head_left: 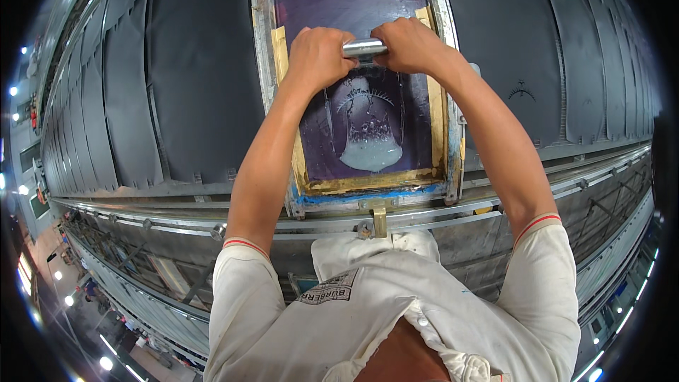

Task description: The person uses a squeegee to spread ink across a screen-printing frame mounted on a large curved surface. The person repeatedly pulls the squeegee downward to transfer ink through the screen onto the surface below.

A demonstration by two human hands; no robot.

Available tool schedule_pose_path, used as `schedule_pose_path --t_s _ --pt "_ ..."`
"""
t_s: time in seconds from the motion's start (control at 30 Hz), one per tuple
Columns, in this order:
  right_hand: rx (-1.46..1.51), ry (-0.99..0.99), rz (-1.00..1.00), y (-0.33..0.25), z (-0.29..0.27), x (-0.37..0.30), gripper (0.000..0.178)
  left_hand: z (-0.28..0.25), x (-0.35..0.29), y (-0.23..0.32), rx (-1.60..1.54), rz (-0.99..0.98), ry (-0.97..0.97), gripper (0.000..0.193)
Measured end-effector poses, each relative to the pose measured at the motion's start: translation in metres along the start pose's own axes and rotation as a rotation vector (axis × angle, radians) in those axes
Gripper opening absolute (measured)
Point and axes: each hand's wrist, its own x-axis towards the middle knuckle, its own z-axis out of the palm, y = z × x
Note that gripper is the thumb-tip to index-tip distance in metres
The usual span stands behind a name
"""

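Observation:
Both my hands grip a squeegee [365,47] by its silvery bar handle, my left hand [318,55] at one end and my right hand [411,46] at the other. Fingers wrap over the bar, and its blade is mostly hidden beneath. It stands over the purple mesh of a screen-printing frame [263,28], toward the far half. Nearer to me, a pool of whitish, translucent ink [371,154] lies on the mesh. Between ink and squeegee, a curved, spiky stencil design [364,101] shows through, with wet streaks beside it. Yellowish tape [437,134] lines the mesh edges.
Dark fabric panels [201,64] lie along the long table on both sides of the frame. A panel at right bears a small dark printed motif [522,90]. Metal rails [488,216] run along the near edge, with a brass-coloured bracket [380,222] at the frame's front.

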Motion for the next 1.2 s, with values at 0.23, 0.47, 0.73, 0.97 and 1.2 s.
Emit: schedule_pose_path --t_s 0.23,0.47,0.73,0.97,1.2 --pt "0.042 0.027 -0.026 0.025 0.028 0.025 0.022 0.033 0.016 -0.027 -0.017 0.029 0.049 0.011" --pt "0.146 -0.077 -0.040 -0.057 0.062 -0.143 0.037 0.053 -0.139 0.069 -0.058 0.038 -0.006 0.013" --pt "0.200 0.768 0.805 0.050 0.005 -0.172 0.035 -0.006 -0.053 0.067 0.030 0.011 0.009 0.022" --pt "0.469 0.705 0.790 0.060 0.019 -0.163 0.032 -0.003 -0.057 0.062 -0.078 -0.004 0.048 0.028" --pt "0.408 0.767 0.753 0.012 -0.028 -0.178 0.034 0.025 -0.239 0.143 -0.014 0.100 0.331 0.046"
